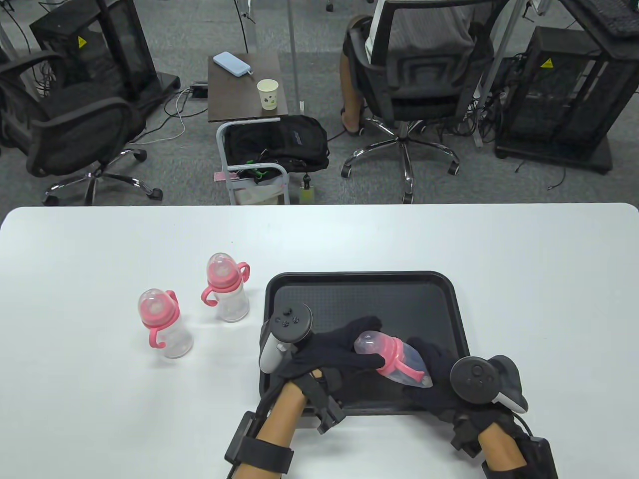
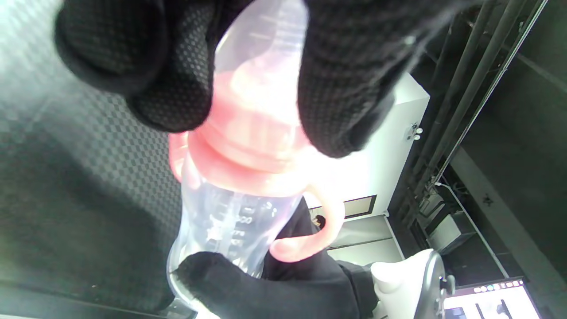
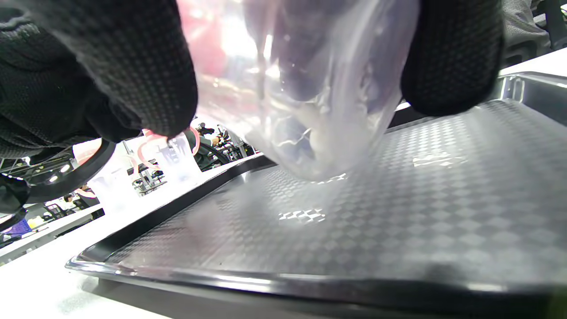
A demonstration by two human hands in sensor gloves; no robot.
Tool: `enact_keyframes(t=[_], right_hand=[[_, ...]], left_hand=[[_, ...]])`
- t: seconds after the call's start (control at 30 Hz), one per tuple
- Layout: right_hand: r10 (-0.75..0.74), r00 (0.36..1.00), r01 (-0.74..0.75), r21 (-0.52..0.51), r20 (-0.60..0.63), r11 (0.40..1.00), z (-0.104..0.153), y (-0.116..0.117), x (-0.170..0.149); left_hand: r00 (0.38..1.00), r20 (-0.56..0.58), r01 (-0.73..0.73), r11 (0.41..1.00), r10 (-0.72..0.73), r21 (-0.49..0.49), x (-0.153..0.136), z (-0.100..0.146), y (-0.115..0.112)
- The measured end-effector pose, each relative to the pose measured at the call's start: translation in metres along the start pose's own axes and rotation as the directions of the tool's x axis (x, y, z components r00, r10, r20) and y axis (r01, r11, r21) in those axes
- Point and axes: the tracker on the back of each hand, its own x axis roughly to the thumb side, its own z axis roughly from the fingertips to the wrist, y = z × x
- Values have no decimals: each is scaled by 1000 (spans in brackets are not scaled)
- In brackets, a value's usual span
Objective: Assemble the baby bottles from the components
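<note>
You have three bottles: two standing left of the tray [image 1: 452, 294], one bottle [image 1: 394, 360] held over it, your left hand [image 1: 333, 349] gripping its cap, right hand [image 1: 439, 384] its base.

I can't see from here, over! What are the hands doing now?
Left hand grips domed cap end, right hand grips clear body of pink-collared baby bottle. Bottle tilted above black plastic tray. Nothing in the way.

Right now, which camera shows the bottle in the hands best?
The table view: the bottle shows whole, tilted over the tray. The left wrist view shows its cap, collar and handle close up; the right wrist view only its blurred clear base.
</note>
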Motion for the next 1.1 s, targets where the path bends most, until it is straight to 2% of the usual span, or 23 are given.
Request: enact_keyframes(t=[0.17, 0.23, 0.3, 0.43, 0.63, 0.73, 0.9, 1.1], right_hand=[[-62, 998, 62, -21, -24, 998, -4, -1, -9], [-150, 988, 149, -38, -42, 988, -7, -4, -16], [-213, 975, 206, -98, -60, 974, -12, -10, -22], [-279, 954, 257, -187, -105, 948, -23, -26, -43], [-357, 908, 275, -331, -219, 903, -38, -57, -96], [-448, 845, 326, -382, -293, 865, -47, -66, -130], [-435, 812, 267, -413, -391, 871, -64, -73, -168], [-395, 789, 202, -407, -471, 891, -76, -69, -203]], left_hand=[[977, -88, 196, 980, -193, 23, 2, 5, 6], [930, -156, 345, 937, -334, 52, 0, 7, 8], [902, -198, 401, 915, -385, 49, -6, 7, 9], [900, -223, 391, 920, -375, 30, -12, 7, 12], [877, -253, 431, 902, -408, 38, -14, 9, 18], [883, -267, 408, 912, -385, 35, -18, 7, 21], [869, -294, 424, 905, -398, 26, -21, 7, 23], [860, -308, 438, 898, -407, 33, -21, 8, 26]])
